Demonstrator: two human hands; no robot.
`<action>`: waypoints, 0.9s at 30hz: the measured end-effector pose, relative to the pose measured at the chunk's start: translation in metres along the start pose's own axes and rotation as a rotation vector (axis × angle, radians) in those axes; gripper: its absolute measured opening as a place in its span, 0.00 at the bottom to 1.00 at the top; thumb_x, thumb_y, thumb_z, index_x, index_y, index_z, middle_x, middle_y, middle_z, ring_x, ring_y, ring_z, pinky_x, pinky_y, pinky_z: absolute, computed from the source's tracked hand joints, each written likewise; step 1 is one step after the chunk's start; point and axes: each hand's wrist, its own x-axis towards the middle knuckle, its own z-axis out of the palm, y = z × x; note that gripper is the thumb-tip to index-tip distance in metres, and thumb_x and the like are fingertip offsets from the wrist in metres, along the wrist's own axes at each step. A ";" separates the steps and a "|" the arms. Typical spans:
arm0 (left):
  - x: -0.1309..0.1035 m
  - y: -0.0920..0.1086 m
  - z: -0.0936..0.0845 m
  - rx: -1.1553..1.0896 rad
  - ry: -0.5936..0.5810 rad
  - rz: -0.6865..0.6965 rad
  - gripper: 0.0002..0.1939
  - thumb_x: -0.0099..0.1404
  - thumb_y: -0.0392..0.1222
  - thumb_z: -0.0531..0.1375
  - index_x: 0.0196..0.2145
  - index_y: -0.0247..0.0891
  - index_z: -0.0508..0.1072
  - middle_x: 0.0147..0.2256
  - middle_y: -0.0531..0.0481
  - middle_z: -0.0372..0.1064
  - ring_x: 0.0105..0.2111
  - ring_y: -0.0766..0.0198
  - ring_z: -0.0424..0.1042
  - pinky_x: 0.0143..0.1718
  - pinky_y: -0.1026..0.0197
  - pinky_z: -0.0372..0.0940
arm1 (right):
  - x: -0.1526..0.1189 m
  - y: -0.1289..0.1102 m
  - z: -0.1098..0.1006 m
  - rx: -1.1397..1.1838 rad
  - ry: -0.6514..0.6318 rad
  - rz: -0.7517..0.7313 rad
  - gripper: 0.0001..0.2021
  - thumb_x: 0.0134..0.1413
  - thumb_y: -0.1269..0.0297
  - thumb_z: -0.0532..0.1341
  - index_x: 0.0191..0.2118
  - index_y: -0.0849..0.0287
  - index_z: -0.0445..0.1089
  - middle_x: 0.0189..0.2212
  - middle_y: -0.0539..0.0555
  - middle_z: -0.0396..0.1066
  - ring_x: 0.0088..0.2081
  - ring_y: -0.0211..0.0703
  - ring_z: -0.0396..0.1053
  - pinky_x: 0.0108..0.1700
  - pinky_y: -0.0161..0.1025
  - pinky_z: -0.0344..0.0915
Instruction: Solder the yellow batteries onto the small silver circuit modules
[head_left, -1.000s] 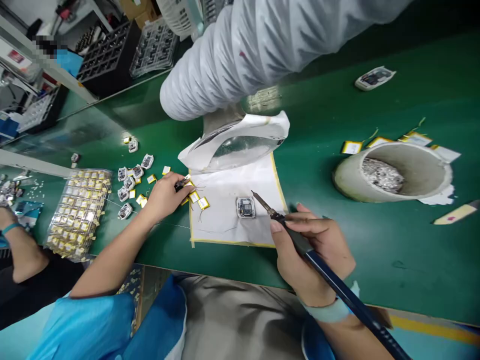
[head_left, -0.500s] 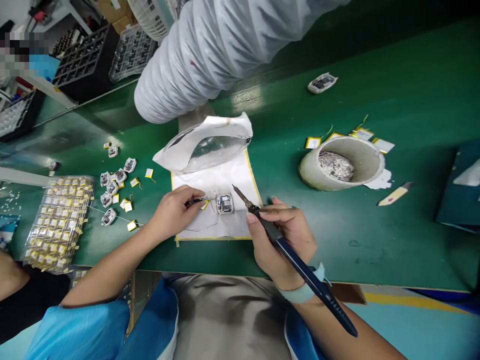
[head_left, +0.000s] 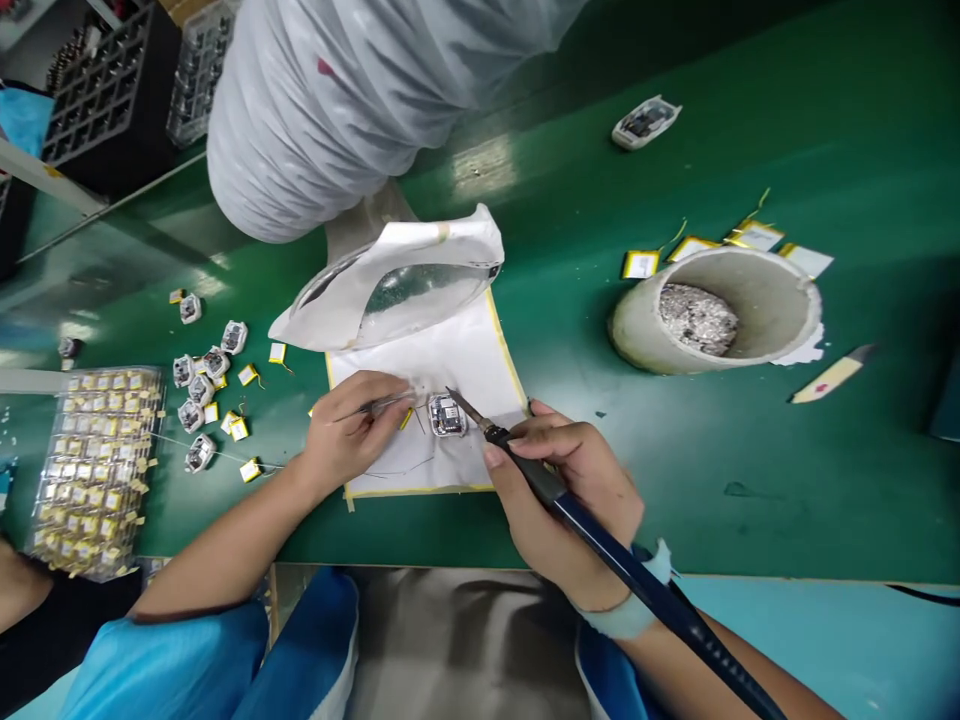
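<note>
White work pad (head_left: 465,350) bears a small circuit module (head_left: 448,415). Right hand (head_left: 566,500), fingers clamped on soldering iron (head_left: 600,535), tip at module. Left hand (head_left: 349,430) pinches tweezers (head_left: 382,404) beside module.

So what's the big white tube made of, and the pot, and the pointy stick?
The tube looks like thin, soft white plastic: it is ribbed and creased. The pot seems to be rough, matt ceramic or plaster, with thick chalky walls. The stick in the right hand has a shiny metal tip and a smooth dark-blue handle, probably plastic.
</note>
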 end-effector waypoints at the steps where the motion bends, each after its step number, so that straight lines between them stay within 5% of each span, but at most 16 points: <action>1: -0.002 0.001 0.002 -0.027 0.031 -0.013 0.08 0.75 0.35 0.71 0.49 0.42 0.82 0.43 0.47 0.87 0.42 0.60 0.87 0.42 0.58 0.82 | 0.000 0.000 0.000 -0.004 -0.006 -0.005 0.11 0.63 0.68 0.74 0.40 0.50 0.71 0.30 0.44 0.78 0.31 0.44 0.80 0.66 0.61 0.80; 17: -0.004 0.003 0.011 -0.083 0.005 -0.067 0.06 0.73 0.37 0.73 0.47 0.42 0.85 0.41 0.48 0.87 0.37 0.63 0.87 0.31 0.65 0.77 | 0.002 -0.002 0.001 -0.024 -0.014 -0.021 0.11 0.64 0.69 0.72 0.40 0.49 0.69 0.30 0.44 0.76 0.32 0.43 0.80 0.65 0.62 0.80; 27: -0.004 0.002 0.014 -0.060 0.005 -0.066 0.02 0.74 0.37 0.72 0.44 0.41 0.84 0.39 0.48 0.87 0.35 0.63 0.87 0.32 0.65 0.78 | 0.001 -0.002 0.001 -0.040 -0.034 -0.038 0.12 0.62 0.69 0.72 0.39 0.49 0.69 0.30 0.44 0.76 0.31 0.44 0.80 0.64 0.63 0.80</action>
